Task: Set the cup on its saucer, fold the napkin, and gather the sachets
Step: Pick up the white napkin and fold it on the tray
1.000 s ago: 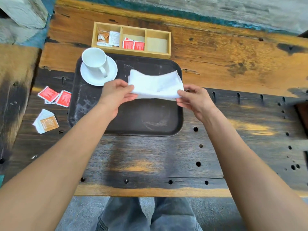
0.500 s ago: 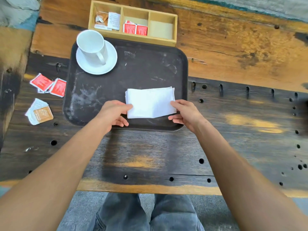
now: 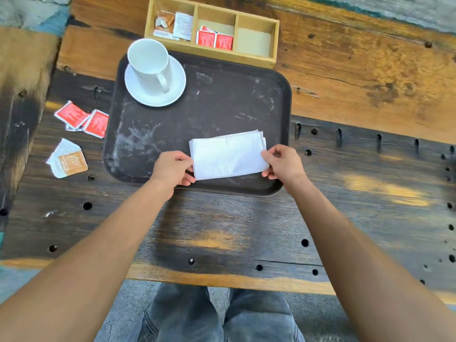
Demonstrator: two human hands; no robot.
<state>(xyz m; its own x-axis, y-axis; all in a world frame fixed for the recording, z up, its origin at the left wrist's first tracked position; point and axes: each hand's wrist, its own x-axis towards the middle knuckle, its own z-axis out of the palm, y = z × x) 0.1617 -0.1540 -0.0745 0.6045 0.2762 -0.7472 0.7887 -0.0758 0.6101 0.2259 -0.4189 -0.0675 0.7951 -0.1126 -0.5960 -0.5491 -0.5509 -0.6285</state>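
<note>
A white napkin point(image 3: 228, 155), folded into a rectangle, lies on the near right part of the dark tray point(image 3: 197, 119). My left hand point(image 3: 174, 169) pinches its left edge and my right hand point(image 3: 283, 162) pinches its right edge. The white cup point(image 3: 150, 65) stands upright on its saucer point(image 3: 176, 91) at the tray's far left corner. Red sachets point(image 3: 82, 119) and a brown and white sachet pile point(image 3: 67, 160) lie loose on the table left of the tray. More sachets sit in the left and middle compartments of the wooden box point(image 3: 212, 30); its right compartment is bare.
The worn wooden table point(image 3: 345, 181) has rows of round holes. Its near edge runs just above my knees in grey jeans point(image 3: 217, 317). A grey block sits at the far left corner.
The napkin went from being held up over the tray to lying flat on its near right part. Both hands came down with it and now pinch its side edges.
</note>
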